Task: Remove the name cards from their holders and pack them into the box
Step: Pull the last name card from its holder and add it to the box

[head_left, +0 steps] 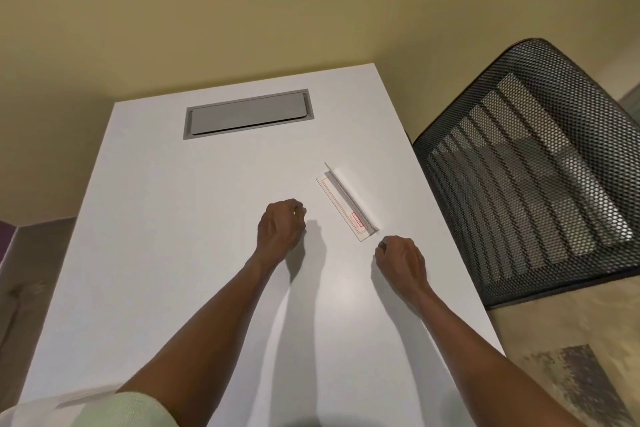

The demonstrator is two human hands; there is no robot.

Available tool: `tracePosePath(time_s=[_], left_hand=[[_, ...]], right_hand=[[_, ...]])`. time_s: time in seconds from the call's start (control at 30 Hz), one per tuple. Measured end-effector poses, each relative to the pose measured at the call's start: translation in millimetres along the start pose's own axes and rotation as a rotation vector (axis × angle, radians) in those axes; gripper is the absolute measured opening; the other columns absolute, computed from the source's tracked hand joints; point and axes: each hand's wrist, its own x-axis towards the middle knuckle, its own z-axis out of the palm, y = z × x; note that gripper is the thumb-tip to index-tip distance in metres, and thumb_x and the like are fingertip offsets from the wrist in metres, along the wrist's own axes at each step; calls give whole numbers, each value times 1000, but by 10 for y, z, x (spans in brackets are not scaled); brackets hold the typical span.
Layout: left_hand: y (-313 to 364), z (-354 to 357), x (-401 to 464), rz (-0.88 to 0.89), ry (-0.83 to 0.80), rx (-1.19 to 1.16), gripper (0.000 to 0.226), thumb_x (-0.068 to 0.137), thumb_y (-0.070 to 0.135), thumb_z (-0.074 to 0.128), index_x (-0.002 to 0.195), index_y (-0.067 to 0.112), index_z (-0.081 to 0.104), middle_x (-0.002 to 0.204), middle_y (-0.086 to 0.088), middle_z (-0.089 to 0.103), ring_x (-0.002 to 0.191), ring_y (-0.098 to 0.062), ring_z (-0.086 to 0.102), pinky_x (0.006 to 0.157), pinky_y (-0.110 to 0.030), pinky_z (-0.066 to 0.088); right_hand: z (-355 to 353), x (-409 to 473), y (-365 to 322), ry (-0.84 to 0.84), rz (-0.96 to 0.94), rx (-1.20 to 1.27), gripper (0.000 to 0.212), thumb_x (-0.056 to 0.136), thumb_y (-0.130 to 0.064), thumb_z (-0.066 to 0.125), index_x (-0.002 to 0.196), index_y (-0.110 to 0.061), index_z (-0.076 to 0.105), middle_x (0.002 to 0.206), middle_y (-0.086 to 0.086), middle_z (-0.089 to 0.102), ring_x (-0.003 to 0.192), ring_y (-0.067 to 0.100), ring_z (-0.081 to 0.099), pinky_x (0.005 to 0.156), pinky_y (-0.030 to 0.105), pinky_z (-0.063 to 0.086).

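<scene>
At the near left edge a pale green sleeve (114,407) covers the upper part of the left arm, which reaches forward over the white bench (156,253). Set into the bench at its far end is a grey flap cover (248,114), lying shut in its frame. The left hand (281,225) is around the middle of the bench with its fingers curled under into a loose fist; it holds nothing, and a ring shows on one finger. Just to the right of it, and a little farther away, stands the clear name card holder (349,199), set on a slant from far left to near right. The name card (341,206) sits in it, white with a thin red border and a small red label near its near end; the print is too small to read. The right hand (400,262) lies near the holder's near end, just apart from it, fingers curled in and empty too. The holder thus sits between the two hands and slightly beyond them, touched by neither. Beyond the bench's right edge stands a black mesh chair back (533,166), above patterned carpet (561,367).
</scene>
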Motion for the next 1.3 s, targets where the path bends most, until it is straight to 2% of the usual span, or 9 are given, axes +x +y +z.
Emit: tracePosePath(time_s=[0.1, 0.2, 0.37, 0.5, 0.6, 0.73, 1.0, 1.13, 1.3], left_hand=[[67, 46, 247, 38, -22, -74, 34, 94, 25, 53, 124, 12, 59, 120, -6, 66, 110, -24, 62, 97, -31, 46], [180, 99, 525, 132, -8, 22, 39, 98, 19, 47, 134, 4, 50, 134, -14, 57, 126, -28, 51, 110, -36, 34], [334, 262, 905, 198, -2, 121, 39, 100, 15, 41, 136, -1, 46, 137, -20, 53, 129, -31, 48, 112, -37, 29], [385, 384, 1100, 227, -14, 161, 27, 97, 10, 38, 115, -4, 54, 110, -22, 64, 99, -37, 59, 91, -37, 37], [398, 476, 1166, 236, -36, 175, 25, 98, 12, 37, 110, -4, 54, 101, -21, 62, 90, -41, 59, 83, -38, 39], [475, 532, 1256, 173, -97, 162, 29, 99, 21, 40, 111, -1, 55, 110, -20, 63, 104, -41, 57, 88, -42, 47], [415, 606, 1308, 70, -100, 49, 46, 97, 37, 48, 135, 10, 53, 139, -11, 55, 133, -26, 45, 109, -35, 35], [417, 628, 1338, 75, -107, -15, 51, 94, 33, 54, 139, 9, 48, 139, -11, 55, 134, -26, 44, 113, -34, 32], [415, 658, 1388, 31, -137, -34, 44, 91, 34, 55, 131, 15, 58, 138, -7, 56, 132, -23, 47, 108, -32, 35]], right_hand=[[56, 95, 50, 3, 38, 7, 20, 84, -13, 50, 68, -2, 56, 70, 7, 65, 71, 30, 57, 61, 33, 45], [99, 202, 95, 17, 94, 26, 19, 84, -11, 47, 72, -1, 59, 71, 8, 66, 73, 31, 60, 61, 33, 48], [106, 380, 125, 18, 215, 53, 21, 84, -10, 47, 76, -4, 66, 75, 8, 69, 73, 31, 63, 61, 32, 52], [122, 484, 160, -17, 270, 87, 22, 85, -9, 47, 78, 2, 65, 81, 11, 69, 79, 34, 64, 59, 30, 49], [147, 531, 193, -65, 321, 145, 28, 88, -9, 45, 62, -6, 52, 74, 7, 59, 70, 27, 53, 52, 24, 35], [165, 613, 181, -105, 367, 320, 30, 85, -14, 47, 70, 2, 68, 74, 8, 71, 73, 29, 65, 64, 32, 53], [161, 705, 63, -173, 511, 563, 28, 77, -30, 53, 68, -9, 69, 54, -3, 71, 43, 12, 53, 59, 28, 50], [127, 696, 17, -185, 534, 636, 27, 77, -28, 55, 70, -6, 69, 55, 4, 72, 32, 8, 47, 57, 28, 48], [71, 730, -22, -199, 561, 704, 21, 78, -18, 58, 68, -5, 69, 62, 11, 73, 32, 9, 47, 49, 23, 42]])
